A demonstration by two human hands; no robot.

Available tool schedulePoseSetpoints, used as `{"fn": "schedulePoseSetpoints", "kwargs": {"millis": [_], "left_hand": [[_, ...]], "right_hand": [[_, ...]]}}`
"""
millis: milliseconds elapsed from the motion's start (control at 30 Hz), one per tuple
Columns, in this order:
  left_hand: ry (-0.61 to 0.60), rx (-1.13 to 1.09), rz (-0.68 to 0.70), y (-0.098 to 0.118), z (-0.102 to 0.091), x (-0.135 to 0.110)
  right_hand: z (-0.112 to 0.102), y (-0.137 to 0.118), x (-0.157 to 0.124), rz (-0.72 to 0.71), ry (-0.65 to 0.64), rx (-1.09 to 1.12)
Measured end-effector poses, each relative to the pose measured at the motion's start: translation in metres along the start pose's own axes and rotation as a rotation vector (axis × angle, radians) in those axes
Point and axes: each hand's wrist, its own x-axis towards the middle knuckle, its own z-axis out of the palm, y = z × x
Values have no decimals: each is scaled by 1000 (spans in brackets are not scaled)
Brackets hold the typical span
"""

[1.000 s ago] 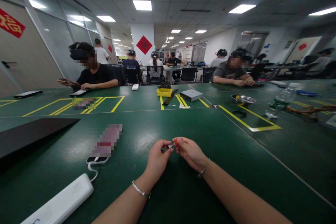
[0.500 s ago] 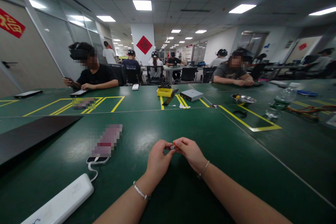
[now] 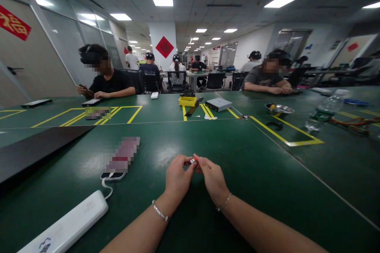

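Over the green table [image 3: 160, 138], my left hand [image 3: 178, 174] and my right hand [image 3: 214, 178] meet at the fingertips. Between them is a small object [image 3: 193, 160], partly silvery and partly orange; its kind is too small to make out. My left thumb and fingers pinch the silvery side, and my right fingers close on the orange side. Much of the object is hidden behind the fingertips. To the left of my hands lies a phone [image 3: 124, 154] with a white cable joined to a white power bank [image 3: 68, 221].
A black panel [image 3: 38, 148] lies at left. Farther back are a yellow box [image 3: 187, 101] of dark items, a grey box [image 3: 219, 104], a metal bowl [image 3: 280, 110], a plastic bottle [image 3: 325, 110] and cables [image 3: 353, 124]. Two people sit across the table.
My right hand has turned and shifted slightly left, its fingers moving over the small object. More of the silvery part shows now. The camera view has tilted a little.
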Motion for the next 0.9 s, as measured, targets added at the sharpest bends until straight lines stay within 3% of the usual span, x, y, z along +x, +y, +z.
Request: {"fn": "schedulePoseSetpoints", "kwargs": {"millis": [467, 700, 767, 900], "left_hand": [[-32, -23, -16, -9, 3, 4], [-19, -60, 52, -7, 3, 7], [40, -53, 108, -6, 1, 8], [122, -36, 155, -6, -1, 8]], "right_hand": [[-4, 4, 6, 87, -33, 33], [-5, -1, 9, 317, -82, 492], [-6, -2, 9, 341, -119, 578], [-10, -4, 9, 398, -329, 632]]}}
